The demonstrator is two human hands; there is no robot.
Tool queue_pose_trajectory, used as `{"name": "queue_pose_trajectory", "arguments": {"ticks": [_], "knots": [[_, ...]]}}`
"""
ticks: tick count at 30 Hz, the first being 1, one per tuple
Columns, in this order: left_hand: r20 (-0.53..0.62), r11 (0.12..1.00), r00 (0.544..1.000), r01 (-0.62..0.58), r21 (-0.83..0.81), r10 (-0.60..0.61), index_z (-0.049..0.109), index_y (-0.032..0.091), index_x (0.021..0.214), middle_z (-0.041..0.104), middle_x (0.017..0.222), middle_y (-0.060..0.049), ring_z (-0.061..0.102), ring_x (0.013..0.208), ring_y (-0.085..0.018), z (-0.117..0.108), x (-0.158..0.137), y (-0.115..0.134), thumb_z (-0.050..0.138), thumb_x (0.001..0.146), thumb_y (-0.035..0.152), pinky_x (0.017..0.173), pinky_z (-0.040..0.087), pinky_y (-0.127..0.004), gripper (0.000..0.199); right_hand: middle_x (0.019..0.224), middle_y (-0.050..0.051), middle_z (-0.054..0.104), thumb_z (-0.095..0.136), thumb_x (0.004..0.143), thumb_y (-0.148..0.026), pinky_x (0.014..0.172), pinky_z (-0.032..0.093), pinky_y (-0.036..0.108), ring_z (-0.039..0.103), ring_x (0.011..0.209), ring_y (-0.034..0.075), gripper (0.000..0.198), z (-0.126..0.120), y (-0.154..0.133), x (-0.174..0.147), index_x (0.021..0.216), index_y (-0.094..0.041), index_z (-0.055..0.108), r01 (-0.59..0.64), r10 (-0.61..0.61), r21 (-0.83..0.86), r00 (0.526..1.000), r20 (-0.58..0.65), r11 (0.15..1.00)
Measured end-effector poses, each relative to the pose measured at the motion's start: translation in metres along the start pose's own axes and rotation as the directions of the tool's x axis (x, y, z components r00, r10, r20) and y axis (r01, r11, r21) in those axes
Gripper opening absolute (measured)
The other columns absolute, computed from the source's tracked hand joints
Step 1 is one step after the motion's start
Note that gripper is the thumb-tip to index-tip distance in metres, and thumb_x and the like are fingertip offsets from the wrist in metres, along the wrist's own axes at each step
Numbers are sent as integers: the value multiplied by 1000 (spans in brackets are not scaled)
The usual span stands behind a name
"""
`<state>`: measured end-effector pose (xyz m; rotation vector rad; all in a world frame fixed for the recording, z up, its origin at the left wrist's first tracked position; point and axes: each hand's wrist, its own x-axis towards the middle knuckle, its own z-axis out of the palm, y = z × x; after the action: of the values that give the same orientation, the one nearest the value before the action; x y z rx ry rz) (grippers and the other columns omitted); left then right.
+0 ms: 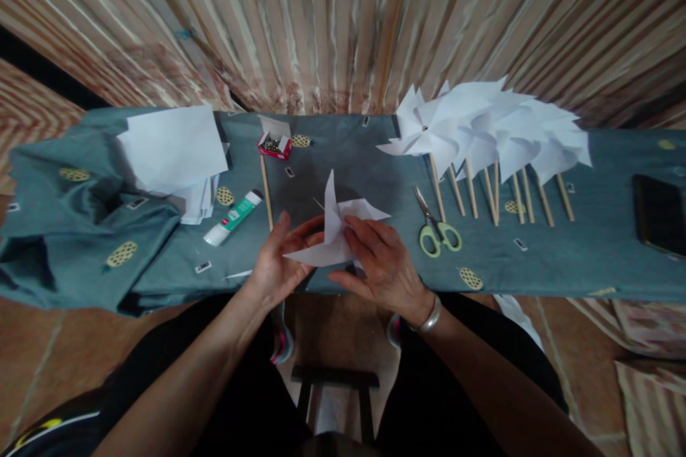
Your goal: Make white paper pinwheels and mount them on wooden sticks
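A folded white paper pinwheel (333, 237), its blades standing up, is held between my two hands above the front part of the cloth-covered table. My left hand (277, 257) supports it from the left, fingers curled behind the paper and partly hidden. From the right, my right hand (386, 261) has its fingertips pressed on the pinwheel's middle, thumb apart and lower. Left of my left hand lie a thin wooden stick (266, 193) and a green and white glue stick (234, 218). Scissors (436, 228) with green handles rest on the right, blades towards the back.
Several pinwheels (482, 121) on wooden sticks overlap at the back right. A small red box (275, 144) of metal pins stands open near the back edge. Stacked white paper (174, 146) lies left, a dark phone (658, 211) far right. A curtain (332, 28) hangs behind the table.
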<state>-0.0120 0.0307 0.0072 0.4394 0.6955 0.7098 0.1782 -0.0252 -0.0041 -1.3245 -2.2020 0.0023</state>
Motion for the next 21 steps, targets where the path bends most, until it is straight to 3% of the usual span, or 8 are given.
{"name": "queue_pose_trajectory", "arguments": {"ticks": [5, 12, 17, 21], "knots": [[-66, 998, 998, -14, 68, 18, 68, 8, 114, 77, 95, -14, 73, 85, -26, 0, 6, -5, 81, 66, 52, 70, 54, -28, 66, 136, 22, 61, 49, 94, -61, 99, 48, 50, 55, 122, 33, 61, -3, -2, -2, 122, -9, 63, -4, 5, -17, 1000, 23, 1000], [-139, 991, 988, -47, 124, 64, 74, 8, 98, 77, 88, -14, 72, 82, -28, 5, 8, -6, 78, 66, 43, 67, 53, -31, 48, 138, 23, 59, 51, 92, -61, 98, 48, 51, 55, 123, 34, 62, -10, -1, -2, 122, -9, 63, 16, -13, -60, 999, 51, 998], [-69, 984, 996, -43, 174, 56, 72, 10, 102, 76, 86, -11, 71, 79, -26, 14, 9, -4, 82, 61, 36, 60, 49, -27, 50, 141, 24, 57, 51, 93, -59, 98, 46, 50, 52, 126, 34, 60, -14, 0, -1, 124, -9, 62, 12, -5, -85, 997, 75, 996], [-68, 981, 994, -74, 177, 87, 71, 14, 105, 77, 96, -8, 72, 84, -25, 24, 12, -7, 85, 58, 26, 69, 52, -28, 50, 143, 23, 55, 48, 95, -58, 97, 45, 47, 50, 129, 33, 60, -15, 0, 0, 126, -8, 61, 9, 4, -141, 996, 91, 990]]}}
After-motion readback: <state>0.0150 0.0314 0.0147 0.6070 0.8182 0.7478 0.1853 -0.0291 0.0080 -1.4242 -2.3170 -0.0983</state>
